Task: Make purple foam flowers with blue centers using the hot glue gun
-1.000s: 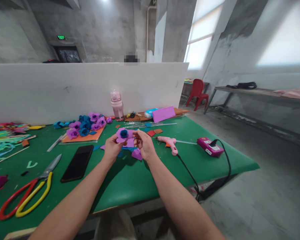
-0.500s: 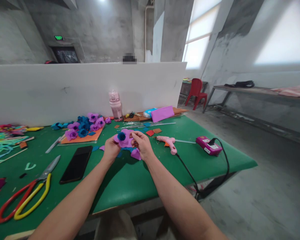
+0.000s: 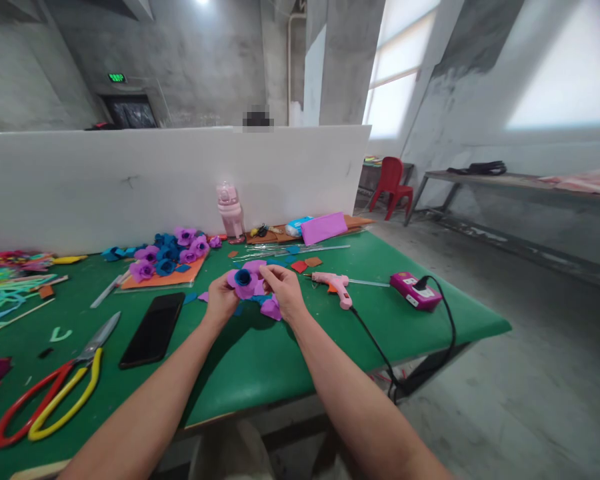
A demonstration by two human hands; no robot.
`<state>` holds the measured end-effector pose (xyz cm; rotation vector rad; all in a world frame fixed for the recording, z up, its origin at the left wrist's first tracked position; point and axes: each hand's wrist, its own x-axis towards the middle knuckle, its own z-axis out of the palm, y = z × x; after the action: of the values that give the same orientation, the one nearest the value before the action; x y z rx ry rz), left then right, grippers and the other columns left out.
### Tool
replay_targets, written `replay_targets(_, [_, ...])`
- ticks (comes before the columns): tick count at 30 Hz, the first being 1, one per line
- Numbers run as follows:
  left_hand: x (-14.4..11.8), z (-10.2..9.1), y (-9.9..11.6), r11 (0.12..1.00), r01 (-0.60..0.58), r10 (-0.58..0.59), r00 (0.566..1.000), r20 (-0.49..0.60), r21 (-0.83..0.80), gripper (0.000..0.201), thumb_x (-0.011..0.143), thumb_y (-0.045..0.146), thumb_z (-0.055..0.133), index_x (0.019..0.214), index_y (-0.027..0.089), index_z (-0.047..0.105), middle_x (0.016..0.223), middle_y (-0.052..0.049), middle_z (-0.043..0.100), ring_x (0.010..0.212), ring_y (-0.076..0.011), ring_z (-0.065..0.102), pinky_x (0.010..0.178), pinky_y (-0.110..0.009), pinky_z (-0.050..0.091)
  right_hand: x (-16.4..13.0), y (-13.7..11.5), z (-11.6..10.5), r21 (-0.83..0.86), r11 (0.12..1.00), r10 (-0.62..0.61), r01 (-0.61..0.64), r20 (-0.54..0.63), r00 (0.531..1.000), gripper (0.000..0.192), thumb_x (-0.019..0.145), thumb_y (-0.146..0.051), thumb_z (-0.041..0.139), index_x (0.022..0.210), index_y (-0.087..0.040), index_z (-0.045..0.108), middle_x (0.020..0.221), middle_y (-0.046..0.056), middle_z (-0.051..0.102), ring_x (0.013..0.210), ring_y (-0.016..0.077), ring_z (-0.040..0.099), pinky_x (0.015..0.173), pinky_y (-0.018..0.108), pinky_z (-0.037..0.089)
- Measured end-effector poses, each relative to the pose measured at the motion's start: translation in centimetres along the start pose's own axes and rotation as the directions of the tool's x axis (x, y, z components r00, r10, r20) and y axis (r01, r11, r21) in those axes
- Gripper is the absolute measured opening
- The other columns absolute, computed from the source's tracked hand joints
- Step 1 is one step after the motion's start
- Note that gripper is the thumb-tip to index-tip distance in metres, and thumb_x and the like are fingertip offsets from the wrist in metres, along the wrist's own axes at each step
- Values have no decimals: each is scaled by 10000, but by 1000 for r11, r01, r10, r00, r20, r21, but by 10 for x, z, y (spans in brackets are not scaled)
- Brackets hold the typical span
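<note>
A craft flower with purple petals around a dark blue centre is held up above the table between both hands. My left hand is closed on its left side. My right hand pinches a purple petal at the flower's right edge with thumb and forefinger. Loose purple petals and blue pieces lie on the table under and beside the hands. To the right rests a pink hot glue gun with a glue stick in its back. Finished purple and blue flowers are heaped at the back left.
On the green table lie red-and-yellow-handled scissors, a black phone and a purple power strip with a black cord. A pink bottle stands by the white partition. Coloured strips lie far left.
The flower has turned slightly between the hands, its blue centre now facing me more. My right fingers have shifted a little at the petal. Nothing else has moved.
</note>
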<state>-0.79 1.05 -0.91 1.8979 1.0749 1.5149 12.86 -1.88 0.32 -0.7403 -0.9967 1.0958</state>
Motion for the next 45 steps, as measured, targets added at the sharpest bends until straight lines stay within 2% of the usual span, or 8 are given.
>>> replay_targets(11, [0,0,-3,998,-10,8,1000,19,55,36,607,187,596,616,154,606,605,15,595,592,-115,509,579,-221,431,-1,0,1,-166,986,-30,29,2,1000,352,675,-483,621,517,-174,560,415,-50,433,408,70,376,434,215,311])
replay_targets(14, [0,0,0,999,6,-6,1000,0,38,70,597,190,605,656,155,620,628,8,613,609,-124,523,595,-232,443,1,1,-1,-118,993,6,-10,-29,1000,358,685,-504,596,564,-168,584,460,-37,491,403,64,383,415,208,318])
replay_targets(18, [0,-1,4,999,10,-8,998,-67,35,34,591,178,605,588,165,574,582,28,576,562,-105,489,550,-213,421,3,2,-3,8,999,41,-40,-100,994,299,643,-462,643,668,-171,580,584,-23,578,414,51,410,388,185,324])
replay_targets(24, [0,-4,1,997,0,9,993,-116,78,72,612,176,582,571,172,523,548,45,495,540,-89,430,516,-191,375,0,-1,0,40,997,72,-70,-37,997,270,628,-419,668,640,-157,607,557,-23,547,420,49,403,392,183,324])
replay_targets(31, [-1,-3,6,992,-35,45,996,-81,120,63,615,191,558,567,176,519,551,35,516,566,-105,465,535,-195,377,-3,-4,3,-58,997,48,-49,-21,999,303,639,-458,659,586,-167,589,432,-47,459,395,59,371,409,203,307])
replay_targets(36, [-2,-2,7,991,-55,63,996,-63,119,52,626,204,575,595,171,550,586,30,548,579,-105,481,555,-199,388,-3,-4,3,-59,997,47,-48,-8,999,267,625,-420,675,577,-172,588,411,-57,446,387,61,370,409,209,287])
replay_targets(45, [-2,1,3,997,-10,15,998,-62,73,51,624,202,592,647,156,595,609,27,574,582,-103,490,567,-203,413,-2,1,1,18,984,178,-178,12,984,236,593,-355,678,521,-165,559,398,-54,462,355,49,376,382,190,285])
